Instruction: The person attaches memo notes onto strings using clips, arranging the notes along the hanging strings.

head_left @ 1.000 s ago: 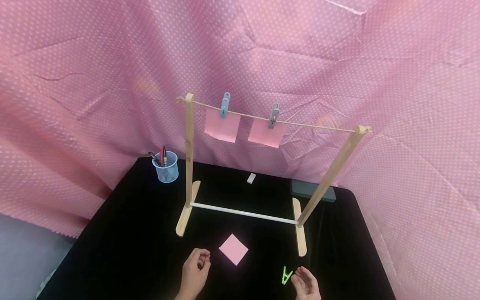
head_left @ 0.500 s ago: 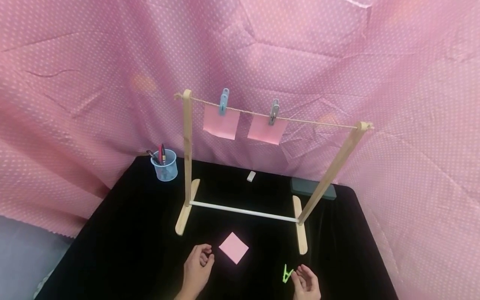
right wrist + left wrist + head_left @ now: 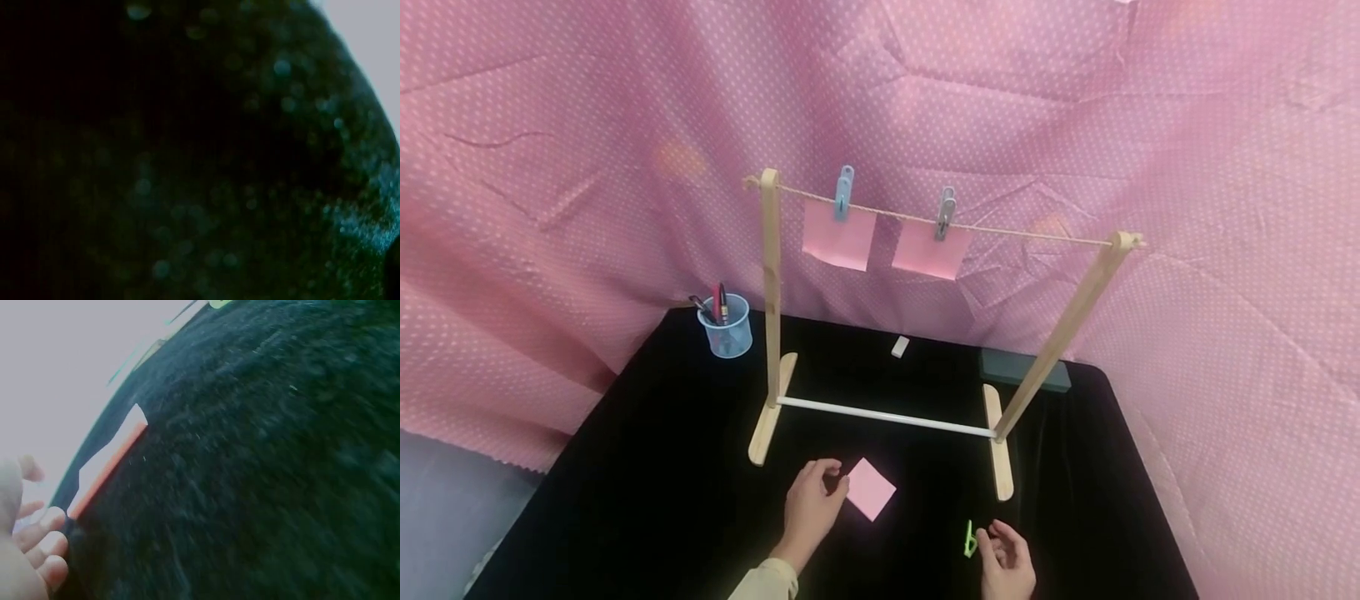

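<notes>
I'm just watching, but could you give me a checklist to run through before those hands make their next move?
1. Hung papers clipped: ok; the blue clip and gray clip each hold one pink paper.
2. Bare string available: ok, right of the gray clip.
3. Stand upright on both feet: ok.
4. Left hand touching the pink pad: cannot tell; it's at the left corner.
5. Right hand gripping the green clip: cannot tell; fingertips are beside it.
6. Right wrist view clear: not ok; dark and blurred.
</notes>
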Demonstrator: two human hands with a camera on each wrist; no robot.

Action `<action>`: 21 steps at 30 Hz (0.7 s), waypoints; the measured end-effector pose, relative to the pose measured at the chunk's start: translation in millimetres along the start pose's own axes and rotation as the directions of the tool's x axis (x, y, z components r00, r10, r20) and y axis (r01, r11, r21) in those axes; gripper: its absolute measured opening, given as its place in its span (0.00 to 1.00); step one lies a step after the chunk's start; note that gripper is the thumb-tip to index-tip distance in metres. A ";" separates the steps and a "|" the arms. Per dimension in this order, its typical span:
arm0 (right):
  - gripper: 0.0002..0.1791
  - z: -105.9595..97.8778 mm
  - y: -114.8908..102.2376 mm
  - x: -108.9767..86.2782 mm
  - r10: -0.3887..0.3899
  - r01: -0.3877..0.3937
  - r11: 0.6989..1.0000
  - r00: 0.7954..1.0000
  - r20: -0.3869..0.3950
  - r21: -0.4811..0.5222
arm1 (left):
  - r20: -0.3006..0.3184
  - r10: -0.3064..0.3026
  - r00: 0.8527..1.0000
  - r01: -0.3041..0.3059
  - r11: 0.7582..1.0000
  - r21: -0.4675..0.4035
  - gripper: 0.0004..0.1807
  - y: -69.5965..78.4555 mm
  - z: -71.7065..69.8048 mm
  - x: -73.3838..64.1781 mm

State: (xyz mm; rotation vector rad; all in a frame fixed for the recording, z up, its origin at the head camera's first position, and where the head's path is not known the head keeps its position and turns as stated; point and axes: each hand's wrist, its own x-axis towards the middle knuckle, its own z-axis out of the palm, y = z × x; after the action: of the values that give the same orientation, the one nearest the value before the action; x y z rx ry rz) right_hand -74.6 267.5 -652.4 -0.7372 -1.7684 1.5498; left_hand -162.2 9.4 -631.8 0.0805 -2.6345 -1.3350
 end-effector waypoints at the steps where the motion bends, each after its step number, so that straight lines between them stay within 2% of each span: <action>1: 0.15 0.8 0.7 0.3 -0.004 0.004 1.000 1.000 -0.004 -0.023 | 0.003 0.010 1.000 -0.010 1.000 0.018 0.10 2.0 1.9 1.7; 4: 0.15 2.7 3.2 0.1 -0.018 0.015 0.991 1.000 -0.022 -0.131 | 0.019 0.022 1.000 -0.023 0.998 0.063 0.12 7.5 7.4 4.1; 8: 0.17 4.6 5.1 0.0 -0.010 -0.001 0.962 0.999 -0.039 -0.273 | 0.040 0.017 0.999 -0.021 0.994 0.103 0.17 13.4 13.7 4.9; 12: 0.22 5.1 4.3 -0.9 -0.001 -0.013 0.938 0.999 -0.041 -0.347 | 0.052 0.024 0.998 -0.031 0.989 0.143 0.21 15.6 18.3 3.6; 15: 0.24 4.5 1.5 -0.3 -0.003 -0.004 0.901 1.000 -0.015 -0.433 | 0.044 0.030 0.999 -0.037 0.986 0.164 0.21 16.0 19.8 2.4; 18: 0.25 3.4 -2.9 2.6 0.011 0.006 0.852 1.000 0.029 -0.524 | 0.032 0.028 0.999 -0.033 0.986 0.163 0.21 16.0 19.4 2.1; 21: 0.25 2.5 -7.1 5.5 0.030 0.018 0.820 0.997 0.075 -0.572 | 0.027 0.020 0.999 -0.024 0.989 0.148 0.19 15.7 17.6 2.5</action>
State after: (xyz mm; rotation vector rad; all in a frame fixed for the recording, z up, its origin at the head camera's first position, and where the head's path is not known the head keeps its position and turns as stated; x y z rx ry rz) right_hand -80.0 269.3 -644.9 -0.9673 -2.3321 1.0469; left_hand -167.4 32.4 -628.9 0.0547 -2.7447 -1.1385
